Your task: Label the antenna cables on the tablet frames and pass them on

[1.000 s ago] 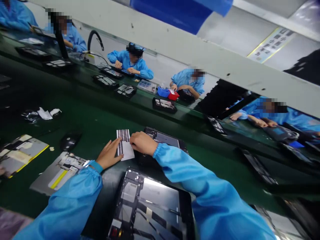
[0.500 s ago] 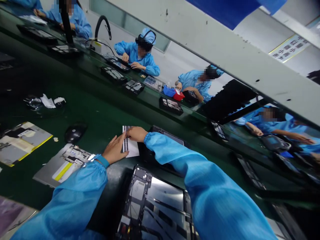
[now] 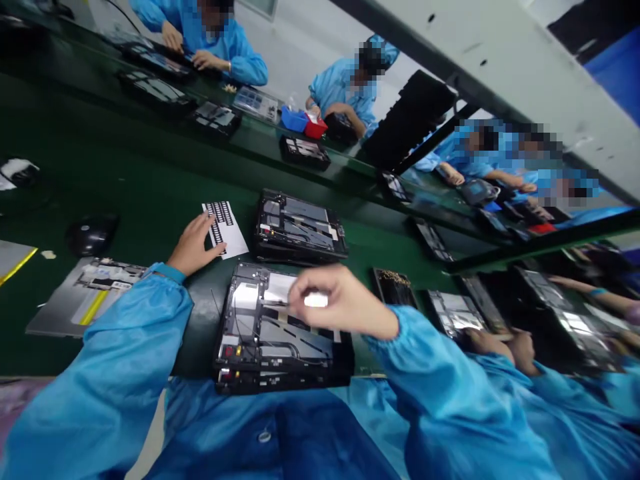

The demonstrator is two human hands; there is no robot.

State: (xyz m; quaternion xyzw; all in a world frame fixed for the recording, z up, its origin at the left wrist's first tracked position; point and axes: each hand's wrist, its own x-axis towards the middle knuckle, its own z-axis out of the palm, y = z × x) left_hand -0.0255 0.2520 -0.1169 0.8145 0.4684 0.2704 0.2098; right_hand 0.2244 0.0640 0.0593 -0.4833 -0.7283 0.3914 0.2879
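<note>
The worker's L hand (image 3: pixel 195 245), palm down w/ fingers spread, rested on the L side of a white paper sheet w/ rows of small black pieces (image 3: pixel 234 244). The sheet lay on a dark-green tabletop (image 3: pixel 150 173), just L of a black-framed flat unit w/ silver panels (image 3: pixel 300 223). The R hand (image 3: pixel 337 300) hung over a nearer black-framed open unit w/ silver panels & dark cables (image 3: pixel 300 343), thumb & fingertips drawn together; owing to blur, can't tell if it gripped anything. Off to the L: a glossy black computer mouse (image 3: pixel 93 233) & a thin grey panel w/ a yellow strip (image 3: pixel 65 310). Across the bench, co-workers in lt-blue smocks (image 3: pixel 343 80) worked nr a small blue bin (image 3: pixel 294 120), a small red bin (image 3: pixel 315 127) beside it.
</note>
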